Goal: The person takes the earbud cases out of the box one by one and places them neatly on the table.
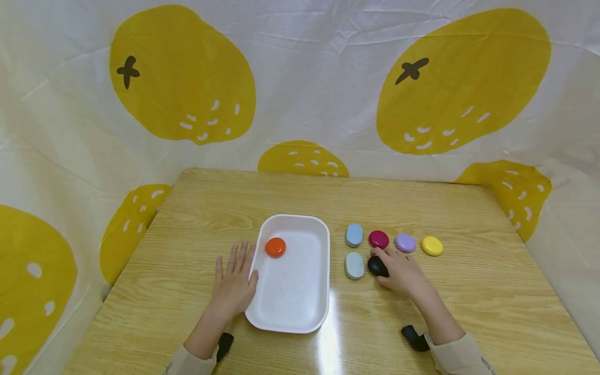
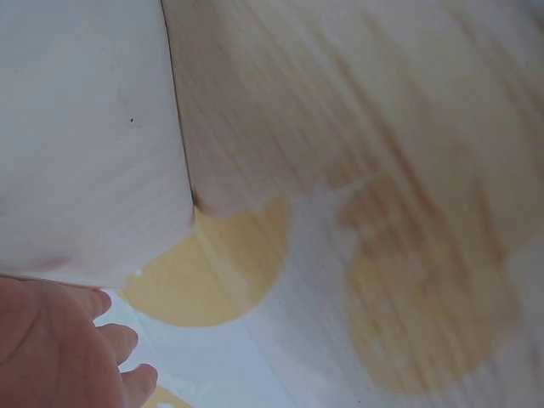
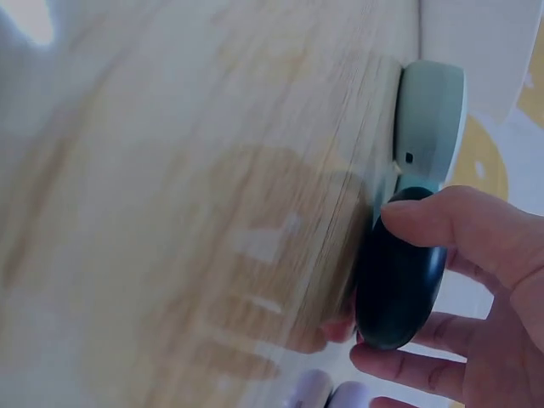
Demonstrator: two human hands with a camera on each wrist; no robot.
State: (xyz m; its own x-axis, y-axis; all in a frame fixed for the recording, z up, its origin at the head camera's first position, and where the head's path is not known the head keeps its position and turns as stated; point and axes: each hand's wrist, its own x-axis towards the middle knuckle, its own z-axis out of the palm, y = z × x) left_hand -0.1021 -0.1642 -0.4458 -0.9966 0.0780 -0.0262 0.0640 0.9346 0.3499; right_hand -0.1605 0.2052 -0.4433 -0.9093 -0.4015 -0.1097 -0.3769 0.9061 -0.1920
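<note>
My right hand (image 1: 400,271) pinches a smooth black oval piece (image 1: 377,266) between thumb and fingers; in the right wrist view the thumb lies over the black piece (image 3: 398,280) and the fingertips are at its other end. Just left of it on the table is a pale green oval case (image 1: 354,265). My left hand (image 1: 234,286) has its fingers straight, laid along the left wall of a white tray (image 1: 292,330). An orange round piece (image 1: 275,247) lies inside the tray near its far left corner.
Beyond my right hand, a row on the table holds a light blue oval case (image 1: 354,235), a crimson piece (image 1: 378,239), a lilac piece (image 1: 405,242) and a yellow piece (image 1: 432,246). A white curtain with yellow fruit prints (image 1: 183,73) surrounds the wooden table (image 1: 187,208).
</note>
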